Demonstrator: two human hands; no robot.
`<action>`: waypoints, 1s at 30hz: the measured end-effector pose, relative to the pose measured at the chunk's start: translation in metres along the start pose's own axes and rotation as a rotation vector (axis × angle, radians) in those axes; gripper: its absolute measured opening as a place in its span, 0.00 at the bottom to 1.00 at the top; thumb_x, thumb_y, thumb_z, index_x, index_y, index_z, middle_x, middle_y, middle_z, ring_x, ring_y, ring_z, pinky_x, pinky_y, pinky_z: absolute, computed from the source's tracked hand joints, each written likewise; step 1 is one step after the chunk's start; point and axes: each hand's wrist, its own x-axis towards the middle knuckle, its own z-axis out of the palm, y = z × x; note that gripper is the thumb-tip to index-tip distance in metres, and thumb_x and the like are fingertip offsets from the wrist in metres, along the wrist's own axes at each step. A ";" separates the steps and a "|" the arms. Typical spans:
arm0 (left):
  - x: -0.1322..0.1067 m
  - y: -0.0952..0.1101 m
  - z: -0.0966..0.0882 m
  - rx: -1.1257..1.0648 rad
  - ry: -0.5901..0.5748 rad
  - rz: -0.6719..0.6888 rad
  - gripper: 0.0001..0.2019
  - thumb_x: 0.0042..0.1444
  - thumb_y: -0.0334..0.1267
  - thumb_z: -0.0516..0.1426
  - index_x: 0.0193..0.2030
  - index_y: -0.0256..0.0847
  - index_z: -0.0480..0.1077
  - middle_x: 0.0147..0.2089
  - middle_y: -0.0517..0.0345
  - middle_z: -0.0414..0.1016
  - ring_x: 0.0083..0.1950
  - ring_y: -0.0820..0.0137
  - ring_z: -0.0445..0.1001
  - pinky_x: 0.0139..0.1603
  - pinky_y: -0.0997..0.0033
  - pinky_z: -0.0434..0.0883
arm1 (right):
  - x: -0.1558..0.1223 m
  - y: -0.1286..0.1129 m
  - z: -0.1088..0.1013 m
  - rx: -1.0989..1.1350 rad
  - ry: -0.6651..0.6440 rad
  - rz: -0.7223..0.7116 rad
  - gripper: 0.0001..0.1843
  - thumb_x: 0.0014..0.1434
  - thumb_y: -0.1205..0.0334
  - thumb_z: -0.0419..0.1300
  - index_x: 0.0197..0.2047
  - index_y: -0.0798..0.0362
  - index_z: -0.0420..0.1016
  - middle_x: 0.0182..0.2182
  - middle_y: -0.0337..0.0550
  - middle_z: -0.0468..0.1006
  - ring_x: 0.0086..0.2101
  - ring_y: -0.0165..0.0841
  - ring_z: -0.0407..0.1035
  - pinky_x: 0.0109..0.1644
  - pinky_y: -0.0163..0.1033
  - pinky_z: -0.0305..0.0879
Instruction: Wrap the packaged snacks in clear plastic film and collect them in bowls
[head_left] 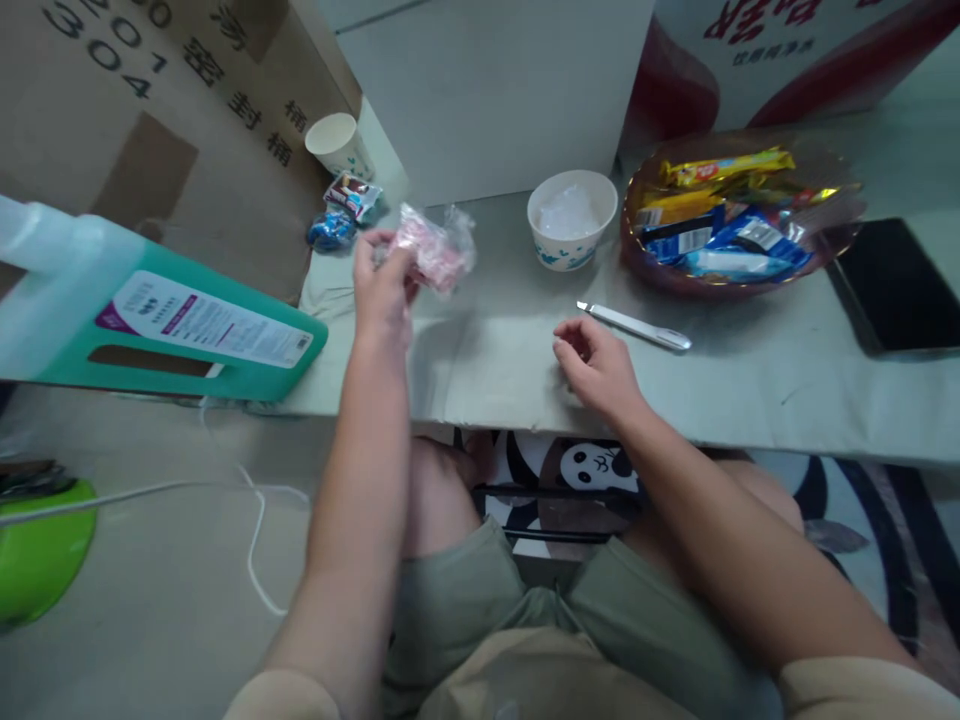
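My left hand is closed on a crinkled clear plastic packet with pink contents, held above the table. The exact kind of packet is unclear. My right hand is over the table near its front edge, fingers curled in, with nothing visible in them. Just beyond it lies a slim silver tool that looks like a metal utility knife. Behind stands a paper bowl with a white, translucent content. A brown glass bowl holds several yellow and blue wrapped snacks.
Small wrapped snacks and a paper cup stand beside a cardboard box. A jug of green liquid overhangs the table's left edge. A black phone-like device lies right. White and red boxes line the back.
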 end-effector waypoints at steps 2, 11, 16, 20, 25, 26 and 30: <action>-0.031 0.000 0.025 -0.204 -0.119 -0.184 0.20 0.51 0.47 0.67 0.46 0.51 0.64 0.41 0.63 0.75 0.36 0.69 0.75 0.32 0.68 0.71 | 0.000 0.001 -0.003 0.134 0.010 -0.001 0.21 0.53 0.51 0.64 0.49 0.47 0.69 0.44 0.45 0.77 0.38 0.34 0.71 0.38 0.41 0.67; -0.095 -0.022 0.080 -0.276 -0.539 -0.290 0.20 0.49 0.53 0.70 0.44 0.49 0.71 0.38 0.61 0.73 0.31 0.74 0.70 0.30 0.74 0.71 | 0.009 0.003 -0.009 -0.005 0.036 -0.017 0.13 0.56 0.50 0.63 0.37 0.49 0.69 0.34 0.39 0.75 0.34 0.33 0.66 0.42 0.42 0.64; -0.092 -0.027 0.081 -0.261 -0.571 -0.178 0.31 0.43 0.64 0.71 0.47 0.47 0.71 0.45 0.56 0.75 0.38 0.70 0.74 0.39 0.71 0.75 | 0.016 0.001 -0.006 -0.117 0.170 -0.031 0.13 0.56 0.50 0.63 0.37 0.48 0.67 0.33 0.40 0.75 0.33 0.34 0.65 0.41 0.43 0.63; -0.084 -0.028 0.078 -0.124 -0.391 -0.066 0.22 0.50 0.51 0.70 0.46 0.46 0.70 0.46 0.58 0.76 0.42 0.71 0.75 0.43 0.73 0.74 | 0.015 0.006 -0.014 -0.327 0.254 -0.231 0.12 0.60 0.53 0.59 0.44 0.49 0.71 0.41 0.47 0.78 0.41 0.41 0.71 0.49 0.47 0.67; -0.072 -0.036 0.068 -0.216 -0.152 -0.169 0.25 0.52 0.46 0.69 0.53 0.51 0.65 0.44 0.60 0.75 0.42 0.70 0.76 0.42 0.71 0.75 | 0.010 0.027 -0.036 -0.803 0.298 -0.256 0.21 0.60 0.61 0.57 0.56 0.54 0.73 0.54 0.58 0.79 0.52 0.51 0.70 0.57 0.57 0.64; -0.070 -0.037 0.065 -0.242 -0.116 -0.204 0.26 0.51 0.44 0.69 0.54 0.52 0.64 0.44 0.60 0.75 0.41 0.70 0.76 0.41 0.70 0.76 | 0.009 0.031 -0.040 -0.863 0.295 -0.218 0.23 0.60 0.61 0.57 0.58 0.55 0.72 0.57 0.61 0.77 0.54 0.53 0.70 0.57 0.58 0.64; -0.067 -0.038 0.058 -0.337 -0.048 -0.322 0.24 0.48 0.41 0.68 0.49 0.47 0.65 0.44 0.58 0.76 0.38 0.70 0.77 0.38 0.70 0.77 | 0.007 0.040 -0.051 -0.998 0.305 -0.068 0.22 0.61 0.59 0.57 0.55 0.57 0.77 0.57 0.65 0.77 0.50 0.55 0.70 0.52 0.59 0.64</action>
